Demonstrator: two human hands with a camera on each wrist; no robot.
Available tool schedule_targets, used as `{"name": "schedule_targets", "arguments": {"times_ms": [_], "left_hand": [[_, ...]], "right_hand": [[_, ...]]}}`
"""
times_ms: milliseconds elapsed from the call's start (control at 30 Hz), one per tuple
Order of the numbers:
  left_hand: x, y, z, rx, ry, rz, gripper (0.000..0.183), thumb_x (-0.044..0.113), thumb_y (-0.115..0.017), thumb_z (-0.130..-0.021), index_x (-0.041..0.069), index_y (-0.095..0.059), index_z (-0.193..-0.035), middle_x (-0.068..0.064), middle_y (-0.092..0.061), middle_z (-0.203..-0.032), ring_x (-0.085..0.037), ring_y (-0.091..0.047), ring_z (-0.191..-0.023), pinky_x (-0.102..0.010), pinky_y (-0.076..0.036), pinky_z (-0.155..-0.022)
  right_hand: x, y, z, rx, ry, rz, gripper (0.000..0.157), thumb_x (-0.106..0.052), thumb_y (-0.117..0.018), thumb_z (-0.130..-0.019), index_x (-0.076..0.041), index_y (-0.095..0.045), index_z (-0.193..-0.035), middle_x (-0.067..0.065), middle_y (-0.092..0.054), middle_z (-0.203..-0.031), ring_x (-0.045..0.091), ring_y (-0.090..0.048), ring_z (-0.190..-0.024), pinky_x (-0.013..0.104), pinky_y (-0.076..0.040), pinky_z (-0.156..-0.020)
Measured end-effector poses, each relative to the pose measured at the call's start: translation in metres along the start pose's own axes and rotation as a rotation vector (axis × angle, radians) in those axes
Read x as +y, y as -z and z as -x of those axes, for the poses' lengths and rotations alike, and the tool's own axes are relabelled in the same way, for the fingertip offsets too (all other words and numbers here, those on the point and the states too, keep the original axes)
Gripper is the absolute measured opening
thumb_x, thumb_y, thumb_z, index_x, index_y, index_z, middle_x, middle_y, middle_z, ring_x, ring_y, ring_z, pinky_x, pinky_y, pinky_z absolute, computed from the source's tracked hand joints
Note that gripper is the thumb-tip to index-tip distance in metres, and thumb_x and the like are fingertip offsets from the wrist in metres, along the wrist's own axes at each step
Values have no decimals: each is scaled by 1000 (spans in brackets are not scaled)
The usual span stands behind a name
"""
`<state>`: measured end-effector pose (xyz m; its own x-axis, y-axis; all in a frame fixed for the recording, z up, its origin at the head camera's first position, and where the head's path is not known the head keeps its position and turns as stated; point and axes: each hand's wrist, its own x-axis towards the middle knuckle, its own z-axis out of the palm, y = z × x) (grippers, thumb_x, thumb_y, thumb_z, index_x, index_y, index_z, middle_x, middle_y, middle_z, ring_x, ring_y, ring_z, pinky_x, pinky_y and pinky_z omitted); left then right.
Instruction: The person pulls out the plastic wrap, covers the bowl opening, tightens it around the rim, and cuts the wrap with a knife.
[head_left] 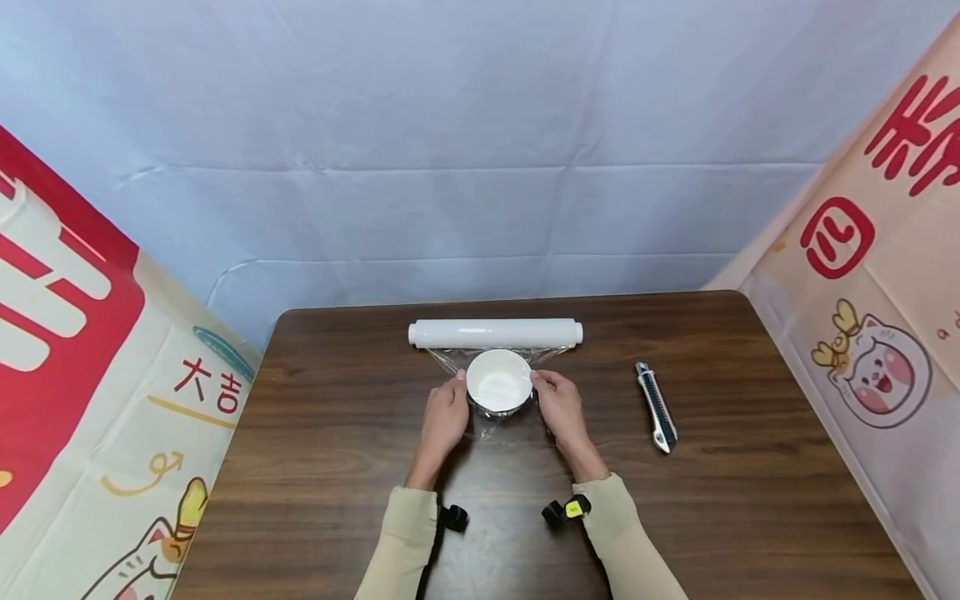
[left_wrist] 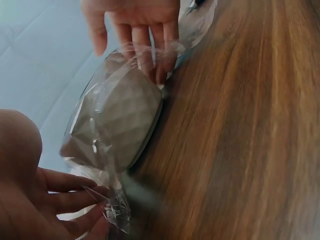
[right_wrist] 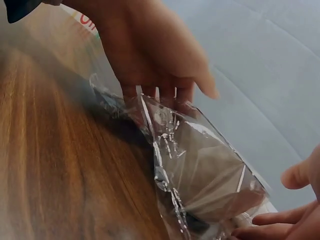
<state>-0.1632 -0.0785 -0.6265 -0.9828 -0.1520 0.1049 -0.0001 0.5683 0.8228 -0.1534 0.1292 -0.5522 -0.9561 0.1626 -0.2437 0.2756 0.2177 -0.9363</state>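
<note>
The bowl (head_left: 499,380) sits at the lower centre of the frame, just below 1 roll (head_left: 495,333). Left hand (head_left: 447,414) and right hand (head_left: 560,408) press film (left_wrist: 119,212) with straight fingers, thumbs apart; uneven tugging could tear it or tip the bowl.

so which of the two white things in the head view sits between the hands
The round bowl, with the left hand and right hand at its sides; the other, the long film roll, lies beyond it.
</note>
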Motion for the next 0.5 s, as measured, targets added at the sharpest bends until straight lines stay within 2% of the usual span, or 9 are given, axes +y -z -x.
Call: {"name": "schedule_targets", "arguments": {"times_ms": [67, 167, 300, 400, 500], "left_hand": [[-6, -5, -3, -20, 18, 6, 67, 65, -24, -110, 21, -68, -83, -5, -79, -101, -27, -75, -102, -49, -57, -89], [-11, -7, -5, -65, 67, 21, 64, 65, -26, -109, 23, -74, -101, -4, -79, -114, -26, -74, -113, -50, -57, -96], [-11, -7, -5, -97, 100, 17, 53, 56, -31, -112, 26, -74, -115, -3, -78, -123, -26, -71, -122, -52, -55, -101], [-11, -8, -6, -83, 93, 20, 48, 51, -34, -113, 26, -74, -105, -2, -79, -115, -24, -73, -116, -50, -56, -96], [-13, -13, -7, -44, 76, 7, 50, 53, -34, -112, 27, -70, -87, -1, -77, -99, -21, -74, -101, -46, -57, -86]], "right_hand": [[-1, -1, 0, -3, 5, 0, 43, -29, -57, -107, 2, -67, -135, 24, -68, -138, 35, -61, -133, 48, -46, -113], [-2, -4, 0, -3, 9, 5, 43, -29, -57, -106, 2, -67, -134, 24, -68, -137, 34, -62, -131, 47, -46, -112], [1, -6, -1, 1, 12, 16, 42, -27, -57, -106, 3, -68, -133, 24, -68, -136, 35, -62, -130, 47, -45, -113], [4, -7, -2, 5, 27, 25, 41, -26, -54, -108, 3, -69, -132, 24, -69, -136, 35, -62, -131, 47, -46, -114], [5, -9, 0, 17, 60, 79, 39, -27, -49, -110, 1, -74, -123, 25, -72, -120, 35, -64, -117, 47, -49, -105]]}}
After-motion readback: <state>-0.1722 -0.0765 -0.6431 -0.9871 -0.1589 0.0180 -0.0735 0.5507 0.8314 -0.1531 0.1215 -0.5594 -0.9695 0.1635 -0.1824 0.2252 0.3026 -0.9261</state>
